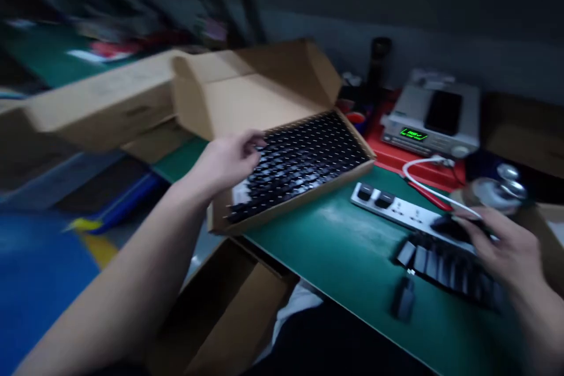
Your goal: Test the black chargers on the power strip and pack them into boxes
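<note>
Sitting left of the strip, the box looks mostly filled; before the strip, adapters are left unboxed. A black piece seems pinched by the right hand; left hand's fingers are curled, grip unclear.

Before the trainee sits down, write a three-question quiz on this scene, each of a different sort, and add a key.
1. True or false: the lid of the cardboard box is shut.
2. Which hand is nearer the power strip?
A) left
B) right
3. Fill in: the lit display on the instrument glows ____.

Key: 1. False; it is open, showing rows of black pieces. 2. B, the right hand. 3. Green.
</note>
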Demonstrator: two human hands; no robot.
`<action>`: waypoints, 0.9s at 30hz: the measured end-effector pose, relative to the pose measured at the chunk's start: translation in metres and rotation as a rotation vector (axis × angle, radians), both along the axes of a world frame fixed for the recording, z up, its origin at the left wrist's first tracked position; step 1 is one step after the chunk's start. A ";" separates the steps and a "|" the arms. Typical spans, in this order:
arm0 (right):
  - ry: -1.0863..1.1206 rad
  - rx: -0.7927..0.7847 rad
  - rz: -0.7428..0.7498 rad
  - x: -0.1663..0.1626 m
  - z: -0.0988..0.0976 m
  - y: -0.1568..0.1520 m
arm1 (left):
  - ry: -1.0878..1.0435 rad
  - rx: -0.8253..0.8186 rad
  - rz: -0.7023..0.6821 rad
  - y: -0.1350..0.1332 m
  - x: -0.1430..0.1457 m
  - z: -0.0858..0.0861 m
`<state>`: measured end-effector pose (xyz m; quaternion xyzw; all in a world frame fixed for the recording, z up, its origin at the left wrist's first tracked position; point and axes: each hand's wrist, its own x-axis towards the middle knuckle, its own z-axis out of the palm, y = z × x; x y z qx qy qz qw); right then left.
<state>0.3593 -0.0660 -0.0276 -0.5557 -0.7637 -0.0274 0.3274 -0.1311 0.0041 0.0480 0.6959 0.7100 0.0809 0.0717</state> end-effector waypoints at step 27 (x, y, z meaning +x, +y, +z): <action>0.102 -0.127 0.020 0.033 0.016 -0.028 | -0.279 0.196 -0.731 -0.101 0.240 -0.148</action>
